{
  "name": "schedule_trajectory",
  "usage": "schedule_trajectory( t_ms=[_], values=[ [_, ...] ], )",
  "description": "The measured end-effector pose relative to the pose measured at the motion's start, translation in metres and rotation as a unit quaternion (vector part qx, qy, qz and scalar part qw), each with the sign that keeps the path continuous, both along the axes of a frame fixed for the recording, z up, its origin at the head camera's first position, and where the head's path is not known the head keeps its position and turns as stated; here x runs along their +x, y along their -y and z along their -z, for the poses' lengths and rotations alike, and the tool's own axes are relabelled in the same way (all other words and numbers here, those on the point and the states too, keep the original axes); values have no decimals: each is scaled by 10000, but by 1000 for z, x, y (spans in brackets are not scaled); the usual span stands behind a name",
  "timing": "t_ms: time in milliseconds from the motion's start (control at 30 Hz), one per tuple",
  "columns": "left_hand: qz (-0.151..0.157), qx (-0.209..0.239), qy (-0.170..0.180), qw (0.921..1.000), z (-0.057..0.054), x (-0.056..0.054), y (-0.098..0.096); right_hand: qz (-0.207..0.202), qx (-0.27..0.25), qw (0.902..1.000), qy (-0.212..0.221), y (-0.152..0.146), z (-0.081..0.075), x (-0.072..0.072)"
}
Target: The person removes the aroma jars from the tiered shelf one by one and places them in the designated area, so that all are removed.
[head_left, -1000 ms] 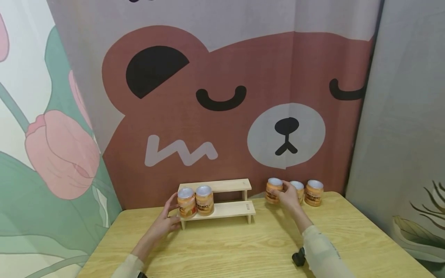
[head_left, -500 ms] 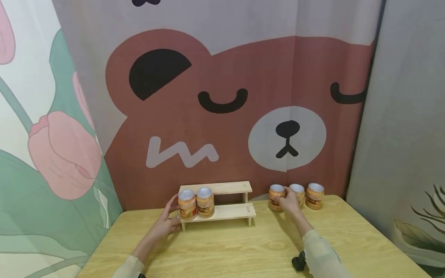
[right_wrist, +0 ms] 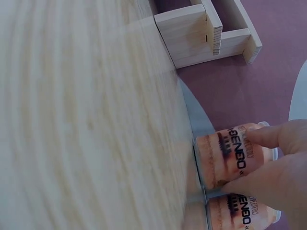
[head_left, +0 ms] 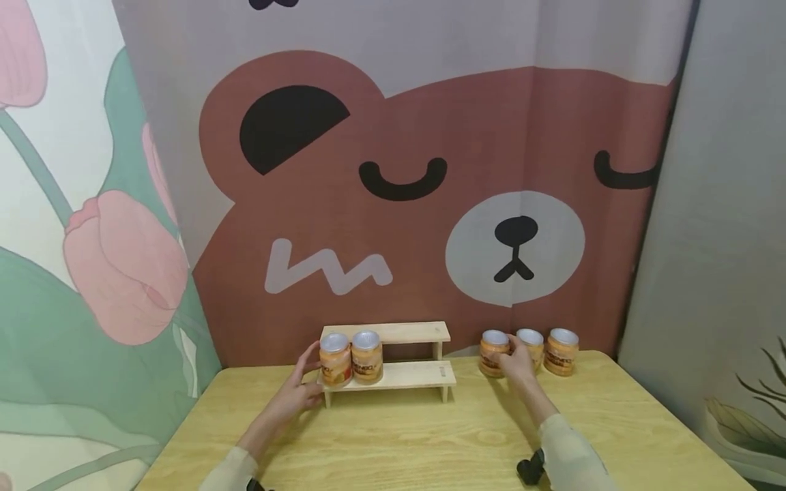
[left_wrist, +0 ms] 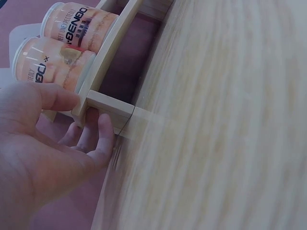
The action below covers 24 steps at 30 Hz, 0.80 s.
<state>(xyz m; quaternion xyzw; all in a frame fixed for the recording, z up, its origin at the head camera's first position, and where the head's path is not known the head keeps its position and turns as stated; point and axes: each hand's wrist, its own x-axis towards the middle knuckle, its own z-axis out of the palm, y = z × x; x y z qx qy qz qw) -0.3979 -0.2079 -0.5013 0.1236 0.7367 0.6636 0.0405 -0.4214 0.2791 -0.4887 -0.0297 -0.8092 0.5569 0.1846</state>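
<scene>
Fingers of the right hand (head_left: 520, 365) pinch an orange cylindrical can with a silvery lid (right_wrist: 230, 153), thumb on one side, fingers opposite, spread to the can's width; base at the surface of the pale wood-grained worktop (head_left: 393, 436), cannot tell whether it bears weight. Label, right wrist view: large dark lettering, approx. BENGO, fourth letter uncertain. Similar lettering on two matching orange cans, outer can (head_left: 334, 365) and inner can (head_left: 367, 361), upright side by side on the left half of the lower step of a pale wooden two-step stand (head_left: 411, 372). Smaller "UNEXPECTEDLY" legible on the inner can, left wrist view. Right forearm reaches forward, slanting leftward; left forearm slants inward to the stand's left end. Left hand (head_left: 295, 395): thumb at the end edge of the lower step, other fingers curled behind it, gripping the stand beside the outer can. To the right of the held can: a partly hidden can (head_left: 531, 339) behind the right hand, then a far-right can (head_left: 561, 354), upright.
</scene>
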Motion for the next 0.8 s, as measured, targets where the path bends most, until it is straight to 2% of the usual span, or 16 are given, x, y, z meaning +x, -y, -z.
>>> schedule_trajectory(
  t_ms=[233,467,667,800],
  values=[
    [-4,50,42,10000,-3,1,-2,127,37,9999,18,1,0,0],
    [11,48,70,10000,-3,2,-2,150,-168,9997,103,2,-15,7],
    [-25,69,90,9999,-5,2,-2,298,-288,9984,-392,10,-38,14],
    [-92,73,139,9998,-5,-2,-2,403,-112,9942,-988,22,-57,22]
  ],
)
